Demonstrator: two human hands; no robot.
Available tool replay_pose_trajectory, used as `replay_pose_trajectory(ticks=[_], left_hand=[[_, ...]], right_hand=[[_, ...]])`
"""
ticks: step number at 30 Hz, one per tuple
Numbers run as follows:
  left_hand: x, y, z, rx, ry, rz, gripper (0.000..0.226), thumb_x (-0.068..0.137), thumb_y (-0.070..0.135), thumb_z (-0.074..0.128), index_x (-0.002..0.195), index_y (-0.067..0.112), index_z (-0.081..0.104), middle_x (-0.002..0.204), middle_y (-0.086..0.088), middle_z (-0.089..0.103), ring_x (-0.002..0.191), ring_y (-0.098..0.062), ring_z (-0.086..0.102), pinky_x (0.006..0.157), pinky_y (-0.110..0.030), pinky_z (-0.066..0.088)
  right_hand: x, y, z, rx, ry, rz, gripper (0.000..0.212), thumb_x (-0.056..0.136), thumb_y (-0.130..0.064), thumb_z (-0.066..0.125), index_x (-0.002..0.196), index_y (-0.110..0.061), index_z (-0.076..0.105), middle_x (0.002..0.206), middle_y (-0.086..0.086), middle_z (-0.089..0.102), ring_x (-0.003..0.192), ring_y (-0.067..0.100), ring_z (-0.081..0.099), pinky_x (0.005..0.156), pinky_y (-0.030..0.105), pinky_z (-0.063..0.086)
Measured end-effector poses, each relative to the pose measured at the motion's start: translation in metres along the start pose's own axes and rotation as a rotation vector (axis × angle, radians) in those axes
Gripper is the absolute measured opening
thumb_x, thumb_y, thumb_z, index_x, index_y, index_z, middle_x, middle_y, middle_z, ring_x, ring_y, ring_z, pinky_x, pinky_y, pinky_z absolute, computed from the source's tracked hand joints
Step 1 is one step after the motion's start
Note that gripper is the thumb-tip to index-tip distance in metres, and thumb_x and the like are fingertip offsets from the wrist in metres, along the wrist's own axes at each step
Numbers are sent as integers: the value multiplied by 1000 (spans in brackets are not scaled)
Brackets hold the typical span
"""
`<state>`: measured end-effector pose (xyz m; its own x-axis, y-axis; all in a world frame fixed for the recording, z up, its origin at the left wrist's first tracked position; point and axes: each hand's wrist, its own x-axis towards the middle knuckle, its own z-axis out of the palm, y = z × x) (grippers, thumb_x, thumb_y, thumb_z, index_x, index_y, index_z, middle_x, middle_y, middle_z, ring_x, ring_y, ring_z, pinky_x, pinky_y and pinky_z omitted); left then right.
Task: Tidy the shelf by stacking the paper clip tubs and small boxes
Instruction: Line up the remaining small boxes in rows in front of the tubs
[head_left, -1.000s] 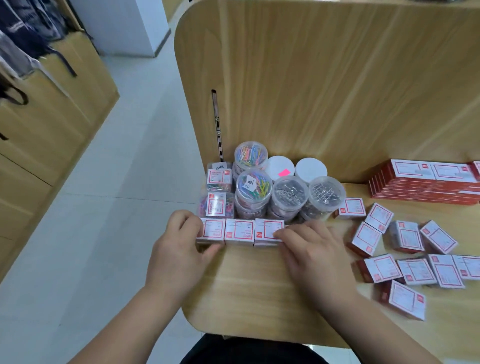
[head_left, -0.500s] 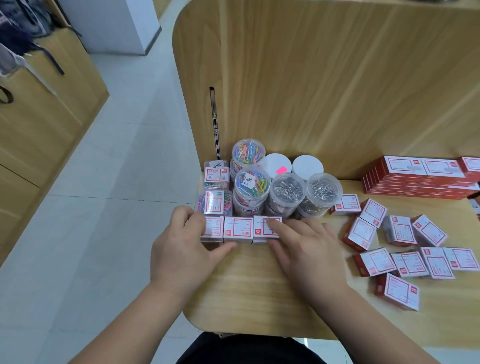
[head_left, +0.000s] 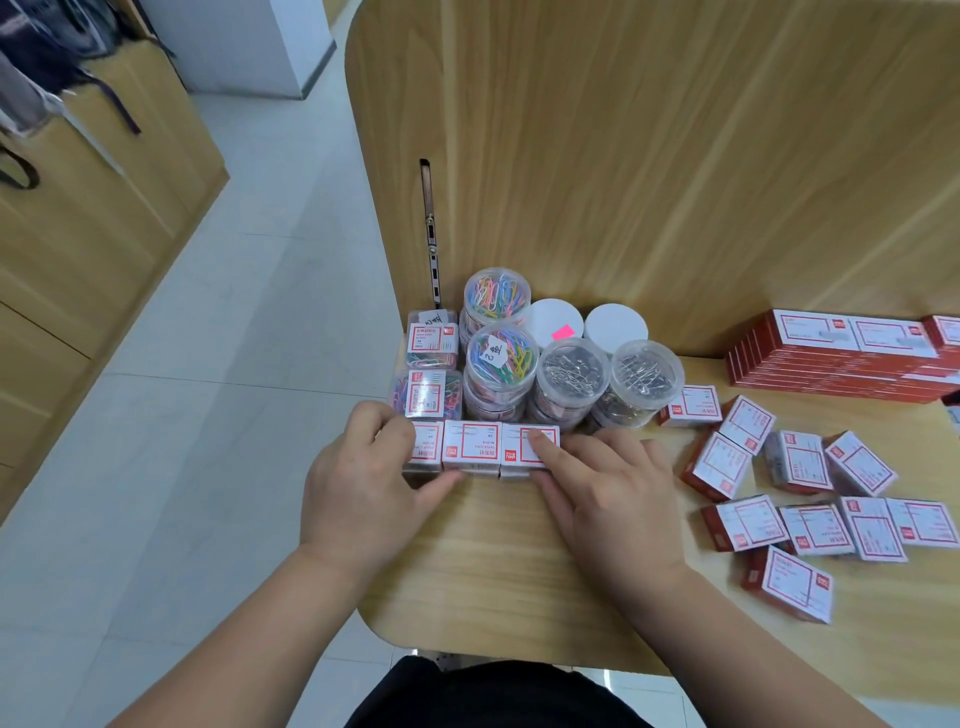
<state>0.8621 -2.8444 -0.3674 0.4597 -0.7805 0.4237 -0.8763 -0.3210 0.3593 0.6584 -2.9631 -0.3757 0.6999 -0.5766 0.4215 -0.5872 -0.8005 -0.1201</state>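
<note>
Small boxes (head_left: 472, 454) form a row on the table (head_left: 493, 571) between the hands. The left hand (head_left: 363, 483) grips its left end with curled fingers. The right hand (head_left: 608, 488) lies flat, index finger pressing the right-end box. Paper clip tubs (head_left: 571, 374) stand just beyond; loose boxes (head_left: 795, 462) lie right of the right hand.

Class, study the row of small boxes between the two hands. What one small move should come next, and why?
Probably lift the right hand off the row of three small boxes and fetch the nearest loose box. The row already looks lined up in front of the tubs, the left hand grips its left end, and many boxes lie scattered to the right.
</note>
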Motion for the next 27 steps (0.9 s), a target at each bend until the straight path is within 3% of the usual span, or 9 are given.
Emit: replay_pose_trajectory(ticks=[7, 13, 18, 21, 27], left_hand=[[1, 1, -6, 73, -10, -35, 58, 56, 56, 88, 74, 12, 56, 90, -4, 54, 56, -28, 55, 47, -31, 44], [3, 32, -11, 14, 61, 137, 47, 70, 50, 78, 75, 7, 61, 93, -11, 57, 77, -32, 57, 60, -40, 47], [7, 93, 15, -186, -90, 361, 41, 72, 42, 79, 91, 9, 64, 96, -8, 60, 83, -31, 59, 72, -41, 50], [4, 132, 37, -219, -205, 473, 44, 75, 47, 75, 103, 14, 65, 99, -4, 62, 87, -28, 60, 74, -40, 51], [-7, 196, 74, -180, -389, 524, 44, 75, 51, 66, 104, 19, 67, 95, -1, 63, 86, -26, 61, 70, -37, 55]], right_hand=[[-3, 6, -17, 62, -28, 24, 39, 87, -44, 63, 121, -25, 67, 96, -7, 68, 86, 28, 59, 68, 41, 43], [-32, 67, -52, 128, -44, 82, 30, 80, -44, 71, 101, -22, 73, 96, -5, 67, 86, 26, 61, 73, 43, 49], [-62, 123, -87, 112, -156, 158, 37, 74, -57, 66, 88, -24, 72, 87, -8, 63, 79, 20, 58, 70, 32, 45], [-83, 148, -98, 151, -215, 171, 39, 65, -58, 77, 84, -26, 69, 85, -12, 61, 80, 16, 60, 71, 31, 47], [-114, 172, -101, 108, -271, 67, 40, 56, -51, 80, 87, -28, 70, 82, -11, 63, 75, 19, 57, 64, 33, 48]])
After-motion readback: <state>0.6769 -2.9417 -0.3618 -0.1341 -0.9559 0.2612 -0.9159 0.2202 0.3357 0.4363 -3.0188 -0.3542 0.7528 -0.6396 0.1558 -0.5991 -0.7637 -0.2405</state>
